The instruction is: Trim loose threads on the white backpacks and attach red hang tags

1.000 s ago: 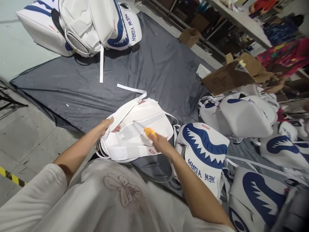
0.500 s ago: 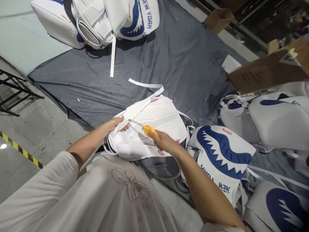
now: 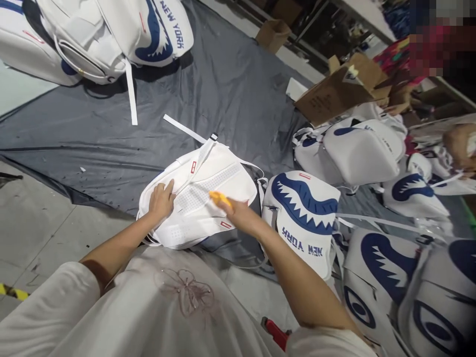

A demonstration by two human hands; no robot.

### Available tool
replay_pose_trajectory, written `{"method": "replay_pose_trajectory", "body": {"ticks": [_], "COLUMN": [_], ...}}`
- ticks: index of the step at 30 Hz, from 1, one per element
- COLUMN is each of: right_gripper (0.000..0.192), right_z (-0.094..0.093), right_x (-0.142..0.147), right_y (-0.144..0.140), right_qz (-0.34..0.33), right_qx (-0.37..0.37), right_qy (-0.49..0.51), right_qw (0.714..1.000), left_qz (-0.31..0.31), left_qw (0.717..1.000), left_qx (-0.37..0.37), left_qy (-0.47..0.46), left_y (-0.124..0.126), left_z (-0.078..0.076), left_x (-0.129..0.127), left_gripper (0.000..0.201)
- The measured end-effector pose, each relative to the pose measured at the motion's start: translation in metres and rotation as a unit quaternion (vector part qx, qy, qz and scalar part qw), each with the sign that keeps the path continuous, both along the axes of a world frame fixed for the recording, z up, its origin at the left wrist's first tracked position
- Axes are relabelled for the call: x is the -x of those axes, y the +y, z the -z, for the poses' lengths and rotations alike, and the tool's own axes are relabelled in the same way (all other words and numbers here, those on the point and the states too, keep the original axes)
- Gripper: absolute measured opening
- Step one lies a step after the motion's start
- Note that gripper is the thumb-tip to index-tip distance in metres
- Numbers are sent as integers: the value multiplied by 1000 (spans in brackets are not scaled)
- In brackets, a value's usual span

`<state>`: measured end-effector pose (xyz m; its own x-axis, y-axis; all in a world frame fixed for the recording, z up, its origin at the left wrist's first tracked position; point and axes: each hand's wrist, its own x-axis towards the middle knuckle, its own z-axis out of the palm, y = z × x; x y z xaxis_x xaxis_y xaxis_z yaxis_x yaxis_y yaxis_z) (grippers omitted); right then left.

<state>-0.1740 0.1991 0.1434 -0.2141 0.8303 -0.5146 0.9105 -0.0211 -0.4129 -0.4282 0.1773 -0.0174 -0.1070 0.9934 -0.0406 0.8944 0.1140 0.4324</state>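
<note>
Left hand (image 3: 160, 202) flat and spread on the white backpack (image 3: 201, 198) at centre frame, pinning the left side of its perforated back panel. Right hand (image 3: 238, 214) closed around a small yellow tool (image 3: 219, 198), tip resting on that same panel – probably a thread snipper, too small to say for sure. Bag lying back-side up on the edge of the grey sheet (image 3: 230, 94), long strap (image 3: 184, 129) trailing off toward the upper left. Biggest worry – white material plus a pointed tool, so a slip could likely nick or scuff the panel, especially with only one side held down. Could also catch the strap instead of a loose thread if that runs under the tip. Left fingers sitting fairly near the tool too, so a skid that way might hurt. Finished shark-print bag (image 3: 303, 218) just right of the working hand, touching the forearm maybe – easy to bump. Red-handled thing (image 3: 275, 333) at bottom centre, near the knee, could get knelt on.
</note>
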Motion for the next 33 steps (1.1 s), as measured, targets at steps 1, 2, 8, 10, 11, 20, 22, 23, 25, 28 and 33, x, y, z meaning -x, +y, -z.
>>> {"method": "replay_pose_trajectory", "body": {"ticks": [1,2,8,10,11,20,22,23,25,28,33], "right_gripper": [56,58,62,60,57,51,52,52,51,50,51], "right_z": [2,4,15,19,21,39,41,42,46,61,103], "right_x": [-6,-13,-49,-51,-52,-74,-79,-81,-84,-86,-78], "right_y": [2,4,26,32,34,33,28,24,12,-10,-41], "right_qz": [39,67,120,140,126,165,178,177,174,206,220], "right_qx": [-25,-42,-119,-135,-125,-147,-132,-115,-78,-48,-10], "right_qy": [-42,-73,-65,-80,-70,4,59,99,188,267,323], "right_qw": [998,994,983,978,982,975,973,972,963,940,920], "left_qz": [-6,-11,167,278,313,295,284,276,243,177,146], "left_qw": [1000,1000,977,955,947,950,956,960,968,974,969], "left_qx": [-2,-13,-134,-99,-74,15,28,34,37,8,-105], "left_qy": [1,5,-11,-3,15,100,66,36,-42,-142,-172], "left_y": [-1,-4,-65,-86,-94,-95,-90,-87,-75,-40,65], "left_z": [-3,-6,-37,-37,-34,-11,-15,-19,-28,-50,-89], "left_x": [-1,-2,-48,-66,-74,-94,-96,-95,-93,-88,-84], "left_gripper": [55,56,58,62,66,67,59,55,45,36,27]}}
